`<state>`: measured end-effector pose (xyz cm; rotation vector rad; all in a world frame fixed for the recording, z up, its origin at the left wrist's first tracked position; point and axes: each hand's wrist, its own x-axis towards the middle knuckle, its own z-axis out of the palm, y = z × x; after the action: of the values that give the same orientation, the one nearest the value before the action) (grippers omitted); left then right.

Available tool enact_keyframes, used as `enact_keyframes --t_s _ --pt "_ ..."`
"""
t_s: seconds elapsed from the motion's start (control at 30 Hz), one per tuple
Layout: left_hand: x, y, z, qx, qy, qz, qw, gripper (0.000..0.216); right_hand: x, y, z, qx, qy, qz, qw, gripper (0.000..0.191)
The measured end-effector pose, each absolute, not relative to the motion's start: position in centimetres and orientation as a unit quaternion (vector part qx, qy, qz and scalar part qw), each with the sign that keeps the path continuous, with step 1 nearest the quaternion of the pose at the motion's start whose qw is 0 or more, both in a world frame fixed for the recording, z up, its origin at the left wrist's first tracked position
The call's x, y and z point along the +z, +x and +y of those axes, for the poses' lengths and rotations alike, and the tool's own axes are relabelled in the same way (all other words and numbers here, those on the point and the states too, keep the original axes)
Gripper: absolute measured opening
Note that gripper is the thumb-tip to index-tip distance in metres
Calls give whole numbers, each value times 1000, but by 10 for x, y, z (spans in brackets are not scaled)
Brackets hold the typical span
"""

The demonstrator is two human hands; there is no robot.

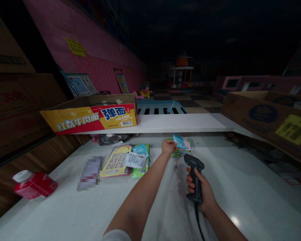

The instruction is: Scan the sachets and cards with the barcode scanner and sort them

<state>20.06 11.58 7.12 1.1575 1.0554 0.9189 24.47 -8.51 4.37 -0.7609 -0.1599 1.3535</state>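
My left hand (168,146) reaches to the back of the counter, its fingers closed on the edge of a small blue packet (179,141). Beneath that packet lies a pile of green and pink packets (185,150), partly hidden by the hand. My right hand (203,189) is wrapped around the handle of a black barcode scanner (194,177), its head tilted up toward the pile and its cable hanging down. Left of my forearm, a clear silvery packet (135,160) and another blue packet (140,150) rest on a yellow printed sheet (117,160) and green packets (140,172).
A red bottle with a white cap (36,185) lies at the left, near a blurred-out flat object (90,173). Along the back runs a raised white shelf (178,123), bearing a yellow-red noodle carton (95,115) and a brown carton (268,117). Stacked boxes (20,100) stand at far left.
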Motion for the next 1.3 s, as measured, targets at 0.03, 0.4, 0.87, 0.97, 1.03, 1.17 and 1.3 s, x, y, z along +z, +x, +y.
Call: enact_keyframes --t_s 0.03,0.4,0.87,0.97,1.03,1.17,1.3 --pt "70 199 117 400 515 467 597 18 44 245 -85 612 -342 -69 710 37" --pt "59 165 99 307 831 452 108 32 43 246 -85 616 -334 -66 710 34" --pt "55 182 89 287 866 395 106 36 41 246 -83 611 -341 -67 711 37" --pt "58 176 85 291 860 404 113 32 42 246 -84 605 -346 -73 713 36" --pt "61 169 80 303 853 408 117 30 43 246 -85 606 -343 -76 714 34" --pt "69 144 66 337 841 409 108 27 42 246 -88 612 -343 -74 708 31" --pt "76 103 52 357 831 421 68 25 39 248 -90 616 -341 -81 705 32"
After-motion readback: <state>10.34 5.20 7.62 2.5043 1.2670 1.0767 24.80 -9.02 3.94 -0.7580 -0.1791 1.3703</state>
